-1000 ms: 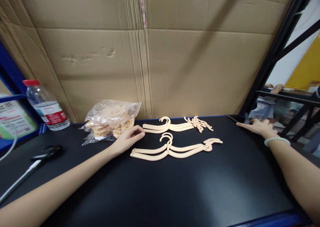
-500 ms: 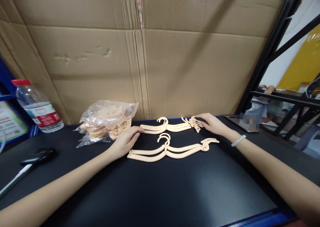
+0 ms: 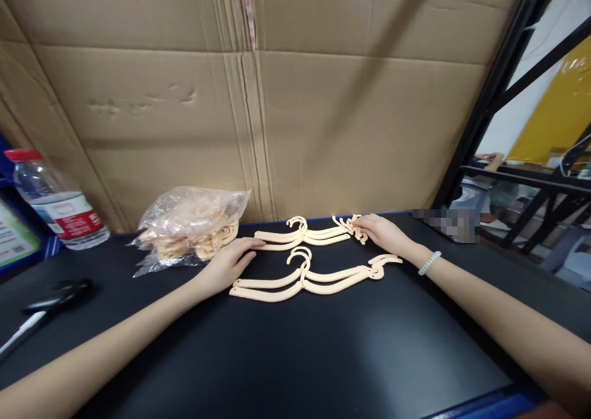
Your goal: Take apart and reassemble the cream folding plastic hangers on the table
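Two groups of cream plastic folding hangers lie on the black table. Stretched fingers of my left hand (image 3: 226, 264) touch the left end of the back hangers (image 3: 323, 237), thumb held apart. A front pair of hangers (image 3: 272, 295) lies nearer me, with a curved loose hook piece (image 3: 385, 259) at its right end. My right hand (image 3: 386, 235) has its fingers closed on a small pile of cream hook pieces (image 3: 346, 223) at the right end of the back hangers; its fingertips are partly hidden among them.
Left of the hangers lies a clear plastic bag (image 3: 189, 222) of cream pieces. A red-capped water bottle (image 3: 60, 203) and a black object with a white cable (image 3: 58, 296) are farther left. Cardboard (image 3: 369, 111) walls off the back. A blurred-out flat item (image 3: 455, 225) lies at right.
My right hand has shifted slightly left and its fingers have closed in on the pile of hook pieces. My left hand stays at the hanger's end. The view has turned slightly.
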The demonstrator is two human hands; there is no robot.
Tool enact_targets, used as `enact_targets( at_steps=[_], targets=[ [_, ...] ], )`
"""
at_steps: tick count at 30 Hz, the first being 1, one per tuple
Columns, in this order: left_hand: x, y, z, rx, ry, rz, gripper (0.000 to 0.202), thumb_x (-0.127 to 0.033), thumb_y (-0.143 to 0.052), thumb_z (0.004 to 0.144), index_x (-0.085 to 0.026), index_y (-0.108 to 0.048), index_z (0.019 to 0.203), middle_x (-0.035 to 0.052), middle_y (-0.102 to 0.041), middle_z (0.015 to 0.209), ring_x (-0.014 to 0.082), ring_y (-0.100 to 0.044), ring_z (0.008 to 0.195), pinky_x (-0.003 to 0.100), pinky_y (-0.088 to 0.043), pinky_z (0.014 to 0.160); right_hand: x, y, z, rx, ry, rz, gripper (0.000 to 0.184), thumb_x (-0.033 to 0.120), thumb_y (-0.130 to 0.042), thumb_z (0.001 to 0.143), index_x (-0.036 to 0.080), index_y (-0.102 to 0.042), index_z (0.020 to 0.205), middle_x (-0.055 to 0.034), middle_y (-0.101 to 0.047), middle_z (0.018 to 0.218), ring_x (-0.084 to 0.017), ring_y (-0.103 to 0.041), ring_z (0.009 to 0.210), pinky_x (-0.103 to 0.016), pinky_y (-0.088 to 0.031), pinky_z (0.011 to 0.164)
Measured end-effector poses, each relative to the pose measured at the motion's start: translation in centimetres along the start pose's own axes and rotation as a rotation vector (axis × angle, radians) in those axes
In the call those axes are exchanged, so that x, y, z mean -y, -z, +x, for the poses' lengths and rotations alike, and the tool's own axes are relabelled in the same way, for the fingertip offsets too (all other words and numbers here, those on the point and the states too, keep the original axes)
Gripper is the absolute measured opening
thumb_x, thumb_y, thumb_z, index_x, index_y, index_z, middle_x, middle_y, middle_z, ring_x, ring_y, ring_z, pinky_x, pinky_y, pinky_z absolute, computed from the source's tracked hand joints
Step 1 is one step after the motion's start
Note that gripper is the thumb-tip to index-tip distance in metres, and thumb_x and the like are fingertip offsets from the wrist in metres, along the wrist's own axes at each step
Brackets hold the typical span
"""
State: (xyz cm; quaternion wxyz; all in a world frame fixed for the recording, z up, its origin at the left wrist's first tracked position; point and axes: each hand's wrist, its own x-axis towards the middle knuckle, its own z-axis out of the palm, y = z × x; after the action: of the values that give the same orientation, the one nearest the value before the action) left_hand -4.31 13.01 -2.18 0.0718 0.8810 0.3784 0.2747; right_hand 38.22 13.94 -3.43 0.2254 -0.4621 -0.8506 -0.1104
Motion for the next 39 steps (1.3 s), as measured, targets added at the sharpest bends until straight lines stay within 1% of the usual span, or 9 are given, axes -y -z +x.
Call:
enact_targets(
  at_steps=[4, 10, 15, 22, 26, 31, 35, 37, 39],
  targets=[
    [-0.2, 0.1, 0.0, -0.017, -0.005, 0.011, 0.031, -0.037, -0.044, 0.091, -0.019, -0.064, 0.107, 0.0095, -0.07, 0.109, 0.026, -0.064, 0.103, 0.043, -0.051, 0.094, 0.1, 0.3, -0.1, -0.028, -0.003, -0.022, 0.022, 0.018, -0.048, 0.093, 0.018, -0.066, 0.105, -0.0116, -0.069, 0.102, -0.027, -0.062, 0.094, -0.042, -0.053, 0.084],
    [-0.1, 0.2, 0.0, -0.033, -0.001, 0.012, 0.03, -0.037, -0.045, 0.091, -0.019, -0.066, 0.101, 0.0093, -0.07, 0.101, 0.0255, -0.065, 0.097, 0.042, -0.052, 0.088, 0.3, 0.3, 0.1, -0.066, 0.01, -0.046, 0.019, 0.017, -0.048, 0.092, 0.018, -0.067, 0.095, -0.0098, -0.067, 0.087, -0.024, -0.06, 0.085, -0.038, -0.053, 0.076],
    [-0.1, 0.2, -0.1, -0.035, -0.001, 0.006, 0.028, -0.037, -0.046, 0.09, -0.019, -0.068, 0.096, 0.0076, -0.069, 0.095, 0.0243, -0.065, 0.092, 0.041, -0.052, 0.085, 0.3, 0.1, 0.1, -0.084, 0.035, -0.073, 0.022, 0.013, -0.046, 0.092, 0.017, -0.067, 0.099, -0.0104, -0.065, 0.087, -0.025, -0.058, 0.086, -0.038, -0.052, 0.077],
    [-0.4, 0.3, 0.0, -0.059, 0.012, -0.004, 0.024, -0.037, -0.048, 0.088, -0.02, -0.066, 0.088, 0.0063, -0.068, 0.09, 0.024, -0.064, 0.088, 0.039, -0.051, 0.082, 0.2, 0.1, 0.1, -0.138, 0.027, -0.123, 0.021, 0.018, -0.047, 0.093, 0.019, -0.068, 0.09, -0.01, -0.065, 0.091, -0.025, -0.055, 0.089, -0.039, -0.049, 0.079],
    [-0.5, 0.3, 0.0, -0.08, 0.035, -0.015, 0.024, -0.039, -0.048, 0.088, -0.02, -0.063, 0.087, 0.0057, -0.068, 0.088, 0.0239, -0.064, 0.084, 0.038, -0.051, 0.078, 0.2, 0.2, 0.1, -0.194, -0.005, -0.161, 0.021, 0.02, -0.046, 0.094, 0.019, -0.067, 0.089, -0.0102, -0.064, 0.093, -0.026, -0.054, 0.089, -0.039, -0.048, 0.078],
    [-0.6, 0.3, -0.1, -0.104, 0.073, -0.041, 0.023, -0.04, -0.046, 0.088, -0.02, -0.059, 0.087, 0.0041, -0.067, 0.085, 0.0223, -0.064, 0.079, 0.037, -0.051, 0.073, 0.6, 0.5, 0.1, -0.298, -0.084, -0.184, 0.024, 0.022, -0.044, 0.094, 0.019, -0.067, 0.089, -0.0121, -0.06, 0.093, -0.026, -0.054, 0.087, -0.036, -0.046, 0.073],
    [-0.7, 0.3, -0.1, -0.122, 0.097, -0.071, 0.024, -0.042, -0.047, 0.087, -0.02, -0.057, 0.086, 0.0033, -0.066, 0.083, 0.0207, -0.064, 0.076, 0.035, -0.053, 0.07, 1.1, 0.8, 0.1, -0.359, -0.15, -0.152, 0.025, 0.025, -0.043, 0.095, 0.018, -0.066, 0.088, -0.0108, -0.062, 0.085, -0.025, -0.056, 0.085, -0.034, -0.044, 0.071],
    [-0.7, 0.3, -0.1, -0.127, 0.103, -0.083, 0.024, -0.042, -0.048, 0.086, -0.02, -0.057, 0.086, 0.0028, -0.065, 0.082, 0.0198, -0.064, 0.074, 0.034, -0.053, 0.067, 1.2, 0.8, 0.1, -0.384, -0.193, -0.123, 0.025, 0.026, -0.044, 0.094, 0.019, -0.066, 0.086, -0.0088, -0.064, 0.078, -0.023, -0.058, 0.078, -0.033, -0.042, 0.07],
    [-0.7, 0.4, -0.1, -0.127, 0.104, -0.091, 0.022, -0.042, -0.049, 0.086, -0.021, -0.057, 0.085, 0.002, -0.065, 0.079, 0.0189, -0.063, 0.072, 0.032, -0.053, 0.065, 1.2, 0.8, 0.0, -0.41, -0.249, -0.084, 0.024, 0.028, -0.045, 0.093, 0.019, -0.066, 0.086, -0.0057, -0.064, 0.069, -0.021, -0.058, 0.068, -0.032, -0.039, 0.066]
  ],
)
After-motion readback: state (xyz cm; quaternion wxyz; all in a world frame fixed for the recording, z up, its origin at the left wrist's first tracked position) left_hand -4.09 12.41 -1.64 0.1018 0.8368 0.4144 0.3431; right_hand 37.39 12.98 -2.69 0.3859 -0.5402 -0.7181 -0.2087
